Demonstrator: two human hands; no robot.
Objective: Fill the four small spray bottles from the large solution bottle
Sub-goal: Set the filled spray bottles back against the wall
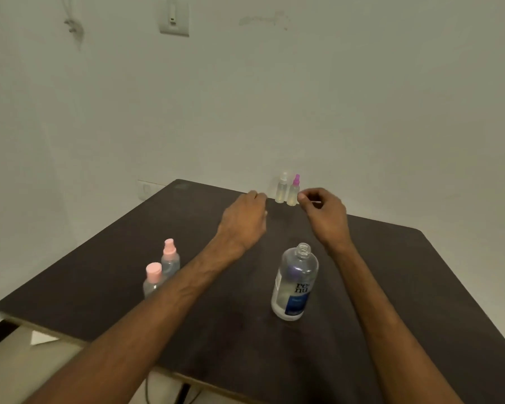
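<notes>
The large clear solution bottle (295, 284) with a blue label stands uncapped on the dark table (391, 287), part full. Two small spray bottles stand together at the table's far edge: one with a white top (281, 189), one with a magenta top (294, 191). Two more small bottles with pink tops (169, 258) (153, 279) stand at the left, partly behind my left forearm. My left hand (245, 220) hovers just left of the far pair, fingers loosely curled, holding nothing that shows. My right hand (324, 212) hovers just right of the magenta-topped bottle, fingers loosely curled, apparently holding nothing.
The table stands against a pale wall with a switch plate (174, 20) high up and a socket (146, 189) beside the table's far left corner. The cap of the large bottle is not in view. Floor and a cable show below the table's near edge.
</notes>
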